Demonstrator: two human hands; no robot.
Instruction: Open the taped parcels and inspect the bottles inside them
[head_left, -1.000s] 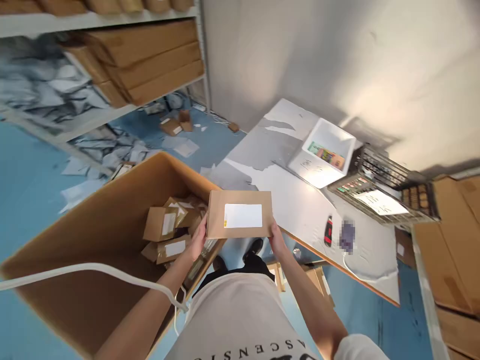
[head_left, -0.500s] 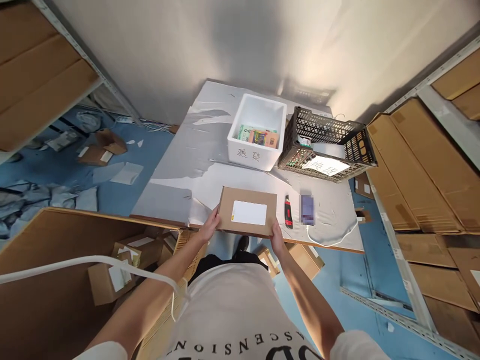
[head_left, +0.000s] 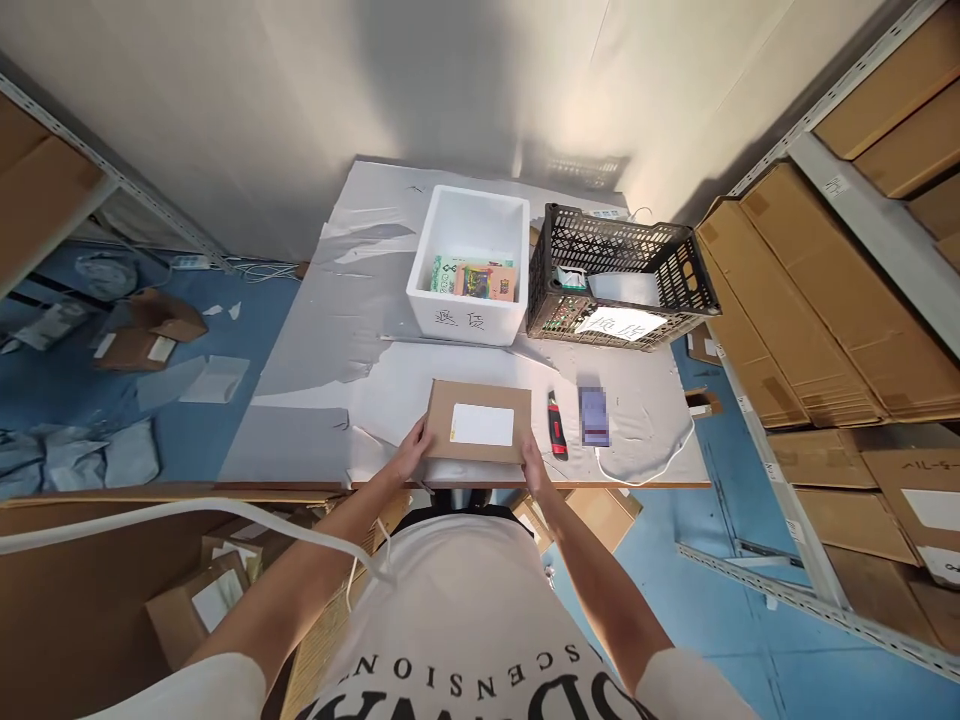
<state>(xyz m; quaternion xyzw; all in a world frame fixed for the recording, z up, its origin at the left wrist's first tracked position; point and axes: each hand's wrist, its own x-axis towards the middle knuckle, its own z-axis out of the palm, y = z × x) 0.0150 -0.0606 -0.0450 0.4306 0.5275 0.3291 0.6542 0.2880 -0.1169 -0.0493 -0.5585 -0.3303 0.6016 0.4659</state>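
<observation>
A flat brown cardboard box (head_left: 442,400) with a white label on top is at the front edge of the table. My left hand (head_left: 414,448) grips its left side, and my right hand (head_left: 533,465) holds the lower right corner. Both hands are closed on the box; the fingers beneath it are hidden. Just right of the box lies a red and black utility knife (head_left: 556,426). Beside that is a phone (head_left: 595,415), its screen blurred, with a white cable plugged in.
Behind the box stand a white foam box (head_left: 469,325) holding colourful booklets or packets and a black plastic crate (head_left: 622,250) with a handwritten paper. A large open carton (head_left: 60,590) with parcels is at the lower left. Shelves of cardboard boxes (head_left: 840,300) line the right.
The view has shifted, so the table's things appear further left. The cardboard box, still in both hands, has moved slightly forward over the tabletop.
</observation>
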